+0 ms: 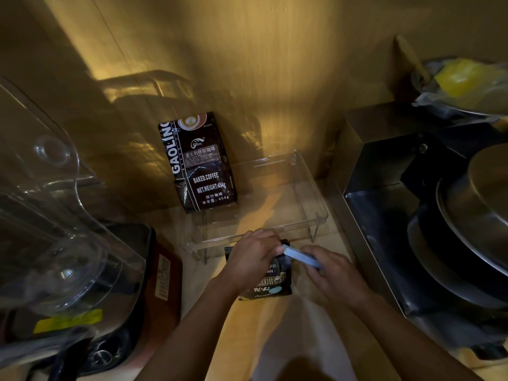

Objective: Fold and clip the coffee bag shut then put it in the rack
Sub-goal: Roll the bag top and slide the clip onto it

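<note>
A small dark coffee bag (270,284) lies on the wooden counter just in front of the clear acrylic rack (310,199). My left hand (254,255) presses down on the bag's top end and pinches it. In my right hand (334,273) is a pale blue bag clip (301,257), its far tip touching my left fingers at the bag's top. The fold itself is hidden under my left hand. A larger dark coffee bag (200,163) stands upright in the rack's back left, leaning on the wall.
A clear plastic blender cover (52,215) over a dark machine fills the left side. A steel box with stacked metal pans (467,215) takes up the right. A yellow item in plastic wrap (464,78) sits at the upper right. The wooden wall is close behind the rack.
</note>
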`<state>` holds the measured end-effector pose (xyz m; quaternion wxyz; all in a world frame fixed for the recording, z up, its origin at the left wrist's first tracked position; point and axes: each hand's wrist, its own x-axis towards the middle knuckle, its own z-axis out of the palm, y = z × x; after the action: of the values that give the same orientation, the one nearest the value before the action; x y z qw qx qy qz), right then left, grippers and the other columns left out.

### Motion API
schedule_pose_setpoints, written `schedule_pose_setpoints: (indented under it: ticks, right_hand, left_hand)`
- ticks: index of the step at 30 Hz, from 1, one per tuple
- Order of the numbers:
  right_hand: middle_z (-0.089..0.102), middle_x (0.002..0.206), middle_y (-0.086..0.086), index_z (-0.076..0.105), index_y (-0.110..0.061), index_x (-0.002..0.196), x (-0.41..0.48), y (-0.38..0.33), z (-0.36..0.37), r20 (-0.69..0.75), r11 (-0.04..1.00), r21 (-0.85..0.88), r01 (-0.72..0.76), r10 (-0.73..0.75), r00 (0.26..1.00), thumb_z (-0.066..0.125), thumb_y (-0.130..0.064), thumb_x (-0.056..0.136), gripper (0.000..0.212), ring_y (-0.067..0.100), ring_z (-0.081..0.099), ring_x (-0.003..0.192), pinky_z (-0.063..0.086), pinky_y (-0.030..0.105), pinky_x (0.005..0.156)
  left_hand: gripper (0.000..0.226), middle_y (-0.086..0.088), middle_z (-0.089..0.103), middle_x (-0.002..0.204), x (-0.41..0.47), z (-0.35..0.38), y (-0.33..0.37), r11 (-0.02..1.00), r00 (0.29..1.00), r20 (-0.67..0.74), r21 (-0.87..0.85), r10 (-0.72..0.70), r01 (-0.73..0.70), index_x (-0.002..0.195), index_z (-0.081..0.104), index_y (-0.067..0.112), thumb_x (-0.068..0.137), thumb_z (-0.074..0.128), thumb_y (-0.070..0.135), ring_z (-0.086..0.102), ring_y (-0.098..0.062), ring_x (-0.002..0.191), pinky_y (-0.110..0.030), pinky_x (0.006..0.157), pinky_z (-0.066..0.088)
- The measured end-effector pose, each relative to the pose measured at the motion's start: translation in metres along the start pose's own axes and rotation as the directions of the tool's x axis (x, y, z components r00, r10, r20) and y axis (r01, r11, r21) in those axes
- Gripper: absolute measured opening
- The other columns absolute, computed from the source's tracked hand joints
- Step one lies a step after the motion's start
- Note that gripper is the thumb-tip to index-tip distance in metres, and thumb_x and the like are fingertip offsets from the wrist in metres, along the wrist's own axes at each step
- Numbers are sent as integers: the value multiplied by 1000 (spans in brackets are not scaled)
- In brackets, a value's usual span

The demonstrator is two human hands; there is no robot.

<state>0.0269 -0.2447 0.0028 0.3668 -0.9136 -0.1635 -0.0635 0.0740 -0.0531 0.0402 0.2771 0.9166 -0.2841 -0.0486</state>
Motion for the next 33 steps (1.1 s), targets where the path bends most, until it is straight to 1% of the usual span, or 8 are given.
schedule_pose_setpoints:
  ticks: [6,9,13,17,20,24,29,33]
  right_hand:
    - [57,80,-2,44,-28,85,1,-1,1,70,981,56,-188,184,980,62,-14,76,25,18,57,70,45,24,57]
    - [59,76,3,37,-28,74,4,-3,-5,65,989,55,-137,133,989,58,-17,72,24,22,57,63,44,32,53]
    - [51,74,-1,48,-17,70,5,-3,-8,116,999,34,-36,32,993,51,-30,74,14,16,50,57,41,30,51]
    - [56,81,3,59,-13,77,3,6,-11,143,977,189,-99,72,987,63,-21,82,10,14,55,70,49,37,59]
    - [57,77,5,60,-12,77,0,8,-14,87,973,222,-67,48,995,57,-22,86,13,19,57,70,48,42,59]
    - [60,79,12,62,-9,78,-2,11,-19,-86,964,251,-91,115,990,59,-15,83,8,21,58,73,45,29,64]
    - [60,84,6,62,-8,82,4,14,-33,11,994,106,-34,33,999,54,-20,83,14,7,53,77,38,12,67]
    - [63,80,9,64,-7,81,14,10,-37,111,997,-28,67,-64,992,54,-23,82,19,18,58,73,43,23,63]
  left_hand:
    - [21,3,59,87,0,-3,3,994,999,12,-92,-50,51,83,64,14,93,46,19,46,-14,82,-27,69,24]
    - [22,5,57,85,1,-3,4,993,998,11,-100,-67,68,85,64,12,94,45,18,45,-13,82,-26,67,23]
    - [20,-4,62,89,4,-3,3,997,996,-35,-24,-79,78,87,63,11,94,46,19,48,-19,84,-26,65,23]
    - [20,-5,61,88,3,-1,2,996,993,-73,-12,-91,91,86,62,11,94,45,20,48,-20,83,-29,66,29]
    - [21,-5,61,88,2,-2,2,994,992,-65,-34,-105,103,87,63,13,93,46,23,47,-17,83,-28,67,31]
    - [7,-5,64,90,-2,-7,-2,985,992,-26,-126,-122,118,87,66,14,85,59,14,52,-18,86,-31,74,40]
    - [23,-7,68,86,-9,-7,-2,987,990,-86,-119,-115,104,78,68,12,76,58,-9,57,-20,82,-28,69,43]
    - [19,-5,64,77,-12,-3,1,961,955,-158,-160,-251,226,78,53,17,77,62,0,56,-24,73,-34,60,43]
